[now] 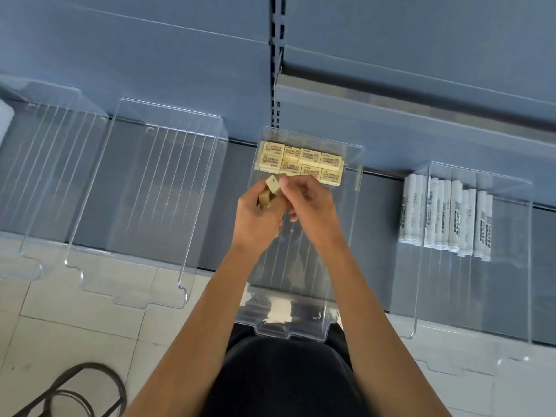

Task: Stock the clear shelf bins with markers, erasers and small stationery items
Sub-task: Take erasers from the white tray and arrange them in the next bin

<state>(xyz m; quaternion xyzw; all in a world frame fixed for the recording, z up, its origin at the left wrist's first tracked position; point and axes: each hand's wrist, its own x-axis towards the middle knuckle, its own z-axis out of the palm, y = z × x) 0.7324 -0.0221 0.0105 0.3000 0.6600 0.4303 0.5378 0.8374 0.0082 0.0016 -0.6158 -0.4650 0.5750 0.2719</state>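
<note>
Far-left bin: clear, ribbed floor, nothing visible inside; partly cut by the frame edge.
Second bin: clear, nothing visible inside, standing on the grey shelf beside the far-left one.
Left hand: over the centre bin, grip closed around several tan erasers stacked in the palm.
Lifted eraser: pinched at the top of that stack, between the left fingers and the right thumb; long axis tilted, one end raised toward the stocked row.
Right hand: touching the left hand, thumb and forefinger clamped on the lifted eraser, other fingers curled below.
Centre bin: clear, beneath both hands; its front lip overhangs the shelf edge.
Stocked erasers: yellow printed blocks in two rows across the back of the centre bin, long axes running left to right, just beyond the hands.
Obstruction: both hands cover the bin's middle floor.
Right bin: clear, well apart from the hands.
Markers: white barrels side by side at the back of the right bin, long axes front to back.
</note>
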